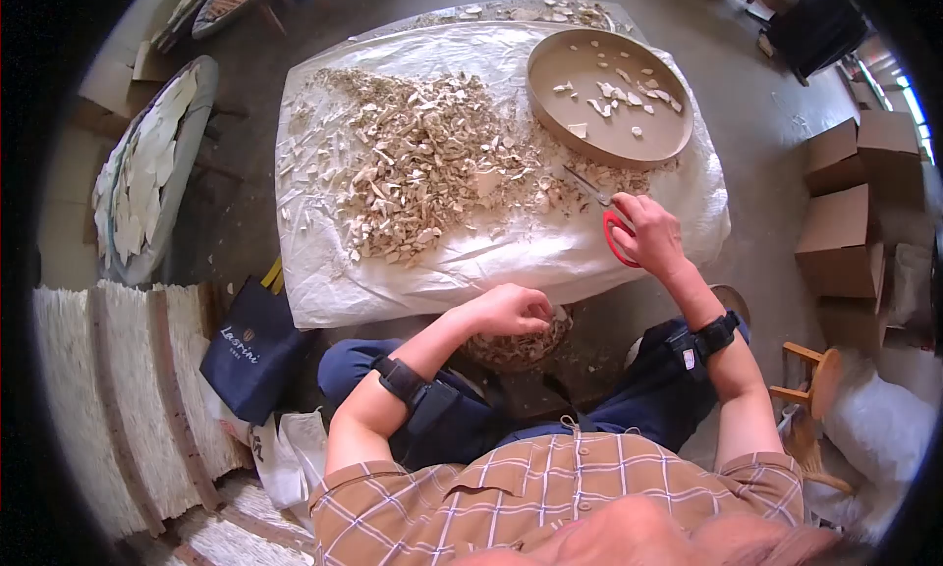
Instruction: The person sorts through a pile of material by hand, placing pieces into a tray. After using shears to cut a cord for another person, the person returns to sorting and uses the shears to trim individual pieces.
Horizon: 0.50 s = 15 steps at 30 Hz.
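Observation:
Red-handled scissors [619,238] are in my right hand [650,234], their blades pointing up and left over the near right part of the white-covered table [471,276]. My left hand [513,311] hangs at the table's front edge with its fingers curled, above a container of broken pieces [519,350] near my knees; whatever the fingers hold, if anything, is too small to name. A large heap of pale dried fragments [422,163] covers the left and middle of the cloth. Beyond the scissors, a round shallow tray [609,139] holds several pale pieces.
On the left stand an oval tray of flat pale sheets [147,173] and a dark blue bag [257,348]. Open cardboard boxes [840,237] and a small wooden stool [823,379] are on the right. More fragments [530,13] lie beyond the table's far edge.

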{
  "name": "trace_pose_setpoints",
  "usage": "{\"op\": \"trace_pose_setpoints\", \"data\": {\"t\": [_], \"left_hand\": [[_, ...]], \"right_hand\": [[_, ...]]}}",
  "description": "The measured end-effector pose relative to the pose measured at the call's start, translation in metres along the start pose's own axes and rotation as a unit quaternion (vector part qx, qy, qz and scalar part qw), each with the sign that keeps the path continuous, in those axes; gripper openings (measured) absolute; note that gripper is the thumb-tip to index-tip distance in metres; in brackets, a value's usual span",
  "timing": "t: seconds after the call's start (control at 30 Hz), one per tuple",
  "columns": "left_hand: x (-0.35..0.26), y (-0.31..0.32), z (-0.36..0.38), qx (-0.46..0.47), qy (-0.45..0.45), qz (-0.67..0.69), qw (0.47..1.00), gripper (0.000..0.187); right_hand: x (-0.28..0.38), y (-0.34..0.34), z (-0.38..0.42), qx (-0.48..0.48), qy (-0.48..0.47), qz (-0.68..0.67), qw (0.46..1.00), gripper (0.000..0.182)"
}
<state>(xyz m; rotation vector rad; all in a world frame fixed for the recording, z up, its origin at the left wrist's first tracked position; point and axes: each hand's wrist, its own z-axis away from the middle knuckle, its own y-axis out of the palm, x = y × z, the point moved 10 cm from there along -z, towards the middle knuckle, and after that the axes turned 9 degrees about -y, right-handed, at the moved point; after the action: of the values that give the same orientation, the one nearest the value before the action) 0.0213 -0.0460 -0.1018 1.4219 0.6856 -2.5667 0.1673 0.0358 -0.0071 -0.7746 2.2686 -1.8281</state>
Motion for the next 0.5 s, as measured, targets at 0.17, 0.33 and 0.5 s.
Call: {"op": "trace_pose_setpoints", "data": {"t": [0.17, 0.33, 0.5], "left_hand": [[0.012, -0.005, 0.005, -0.037, 0.012, 0.006, 0.999, 0.032], [0.020, -0.008, 0.010, -0.048, 0.029, 0.046, 0.997, 0.031], [0.025, -0.012, 0.013, -0.056, 0.020, 0.038, 0.998, 0.031]], "right_hand": [[0.016, -0.028, 0.011, -0.022, -0.003, -0.010, 1.000, 0.035], [0.045, -0.038, 0.007, -0.019, -0.074, -0.010, 0.997, 0.033], [0.022, -0.032, 0.014, -0.033, -0.043, -0.022, 0.998, 0.030]]}}
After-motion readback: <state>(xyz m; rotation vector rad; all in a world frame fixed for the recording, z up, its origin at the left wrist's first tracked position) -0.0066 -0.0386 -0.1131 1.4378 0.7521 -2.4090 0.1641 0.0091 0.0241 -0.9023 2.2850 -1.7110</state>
